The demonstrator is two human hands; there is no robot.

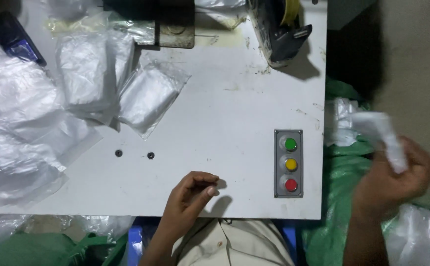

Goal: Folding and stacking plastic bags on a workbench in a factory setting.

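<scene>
My left hand rests on the near edge of the white table, fingers curled with thumb and fingertips pinched together, holding nothing that I can make out. My right hand is off the table's right side, closed around a white crumpled piece that is blurred by motion. Below it lies a green sack with more white pieces on top. Clear plastic packets with white contents lie stacked on the table's far left.
A panel with green, yellow and red buttons is set into the table near its right edge. A dark machine head stands at the back. Loose clear plastic bags cover the left side. A dark blue object lies far left.
</scene>
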